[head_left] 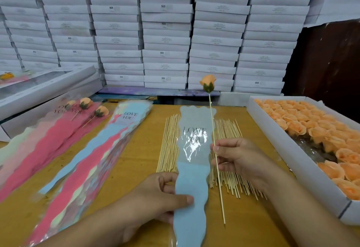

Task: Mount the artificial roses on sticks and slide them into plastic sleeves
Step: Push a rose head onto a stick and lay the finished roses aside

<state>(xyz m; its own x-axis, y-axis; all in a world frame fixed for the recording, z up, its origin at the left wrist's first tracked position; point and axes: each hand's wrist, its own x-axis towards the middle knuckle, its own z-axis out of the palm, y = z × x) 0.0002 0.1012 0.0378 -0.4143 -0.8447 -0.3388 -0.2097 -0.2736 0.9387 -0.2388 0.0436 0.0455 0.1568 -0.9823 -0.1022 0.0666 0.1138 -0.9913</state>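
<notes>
My left hand [155,198] pinches the lower blue part of a plastic sleeve [191,184] printed "LOVE YOU", held lengthwise over the table. My right hand [239,159] pinches a thin wooden stick [219,184] that carries an orange rose [207,83] at its top. The rose stands upright, just right of the sleeve and above its upper edge. The stick's lower end points down toward the table, outside the sleeve. A pile of loose sticks [169,145] lies under and beside the sleeve.
A white tray [288,149] of orange rose heads [315,124] sits at the right. A stack of blue and pink sleeves [109,145] lies left of centre. Finished sleeved roses [85,103] lie at far left. White boxes [165,32] are stacked behind the wooden table [140,149].
</notes>
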